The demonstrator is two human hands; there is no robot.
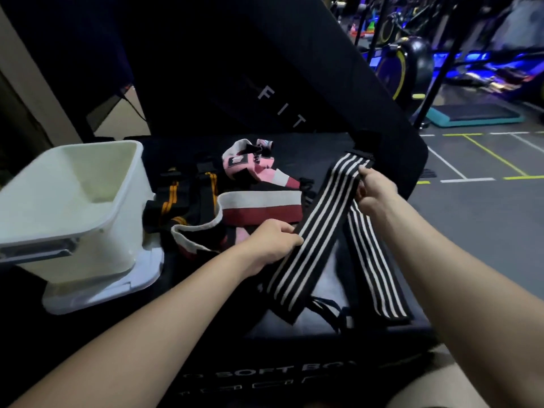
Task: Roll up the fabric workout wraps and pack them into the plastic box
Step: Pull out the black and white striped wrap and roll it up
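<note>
Hands: left hand [272,241] pinches striped wrap [312,240] at its edge mid-length; right hand [375,191] pinches it near the far end.
Wrap: held above black pad [294,145], folded into 2 hanging tails.
Handling: judged light, limp, grippy; best taken at 1 end.
Box: white plastic box [97,231] at left, nothing seen inside.
Text: "FIT", "SOFT BO…" legible.

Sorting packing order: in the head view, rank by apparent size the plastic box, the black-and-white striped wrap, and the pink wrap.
1. plastic box, though nearness inflates it
2. black-and-white striped wrap
3. pink wrap, bunched and farther away
</note>
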